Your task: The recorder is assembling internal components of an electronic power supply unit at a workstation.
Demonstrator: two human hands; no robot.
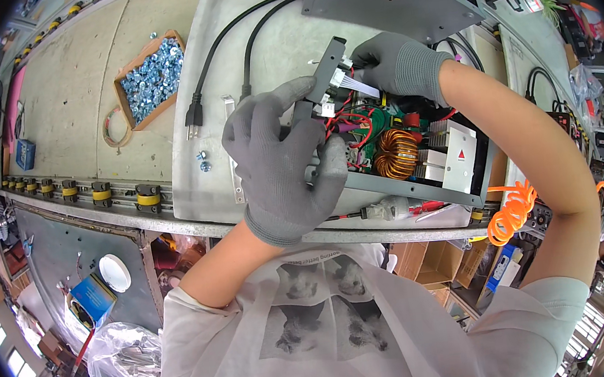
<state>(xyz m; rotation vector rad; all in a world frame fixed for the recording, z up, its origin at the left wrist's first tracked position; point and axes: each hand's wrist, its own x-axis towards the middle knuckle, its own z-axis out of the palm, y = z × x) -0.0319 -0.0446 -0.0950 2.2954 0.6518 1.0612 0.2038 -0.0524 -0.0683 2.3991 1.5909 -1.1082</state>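
An opened electronics unit in a dark grey metal case point(420, 192) lies on the bench in front of me. Inside are a copper-wound coil point(395, 154), white-edged heat sinks, a green circuit board and red wires. My left hand point(280, 157), in a grey glove, grips the small dark end panel point(330, 64) with fingers and thumb, tilted at the unit's left end. White plugs and a white ribbon cable point(360, 85) run from the panel into the unit. My right hand point(403, 64), also gloved, is bent in over the cable by the panel's inner side; its fingertips are hidden.
A vented grey cover point(393, 2) stands behind the unit. Left of it lie black power cords point(193, 115), a metal strip point(233, 151) and loose screws point(203, 162). Farther left are a cardboard tray point(159, 114) of screws and a tape roll point(117, 127). A screwdriver point(422, 207) lies along the near edge.
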